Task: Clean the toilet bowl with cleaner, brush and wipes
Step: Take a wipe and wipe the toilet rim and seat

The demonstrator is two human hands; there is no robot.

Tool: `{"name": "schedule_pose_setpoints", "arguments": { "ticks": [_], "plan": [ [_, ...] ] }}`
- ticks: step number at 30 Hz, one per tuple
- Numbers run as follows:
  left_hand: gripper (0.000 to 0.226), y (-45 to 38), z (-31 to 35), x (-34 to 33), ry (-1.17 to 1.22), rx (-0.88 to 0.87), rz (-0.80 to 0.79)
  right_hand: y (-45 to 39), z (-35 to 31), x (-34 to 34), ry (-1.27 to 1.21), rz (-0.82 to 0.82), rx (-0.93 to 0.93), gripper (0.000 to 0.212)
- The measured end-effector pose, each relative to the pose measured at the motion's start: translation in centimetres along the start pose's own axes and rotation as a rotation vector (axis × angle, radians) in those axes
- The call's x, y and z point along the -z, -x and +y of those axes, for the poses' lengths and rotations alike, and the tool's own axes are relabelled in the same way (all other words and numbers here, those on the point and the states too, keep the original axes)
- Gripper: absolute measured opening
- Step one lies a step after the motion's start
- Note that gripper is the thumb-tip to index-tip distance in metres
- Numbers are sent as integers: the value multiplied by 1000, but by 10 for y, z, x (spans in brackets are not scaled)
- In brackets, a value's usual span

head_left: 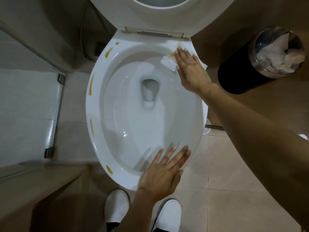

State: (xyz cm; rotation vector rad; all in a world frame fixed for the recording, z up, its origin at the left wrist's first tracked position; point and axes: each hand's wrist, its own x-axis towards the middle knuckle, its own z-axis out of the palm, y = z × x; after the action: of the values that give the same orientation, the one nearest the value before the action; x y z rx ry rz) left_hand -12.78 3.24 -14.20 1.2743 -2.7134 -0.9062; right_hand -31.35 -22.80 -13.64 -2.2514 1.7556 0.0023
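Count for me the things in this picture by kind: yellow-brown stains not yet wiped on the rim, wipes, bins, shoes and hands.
Yellow-brown stain streaks on the white ceramic toilet rim, left side, unwiped: 5
White paper wipe, under the right hand: 1
Round black bin: 1
White shoes: 2
Hands, with the left hand: 2
Total: 11

The light was dim and warm, and the walls and floor looked brownish. The white toilet bowl (107, 91) was the brightest area, with small glints low inside it. Soft shadows lay under the left hand (160, 174). Wide-angle distortion curved the edges, and the bin (260, 62) looked slightly soft.
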Motion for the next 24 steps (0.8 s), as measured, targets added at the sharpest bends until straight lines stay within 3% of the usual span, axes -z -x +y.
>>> {"name": "schedule_pose_setpoints", "arguments": {
  "ticks": [11,15,24],
  "plan": [
    [53,1,-1,0,41,-6,8,-20,5,9,295,-79,219,56],
    [55,0,-1,1,62,-7,9,-10,21,15,520,-135,278,66],
    [58,0,-2,-2,61,11,9,-62,-13,24,945,-237,458,67]
  ]
}}
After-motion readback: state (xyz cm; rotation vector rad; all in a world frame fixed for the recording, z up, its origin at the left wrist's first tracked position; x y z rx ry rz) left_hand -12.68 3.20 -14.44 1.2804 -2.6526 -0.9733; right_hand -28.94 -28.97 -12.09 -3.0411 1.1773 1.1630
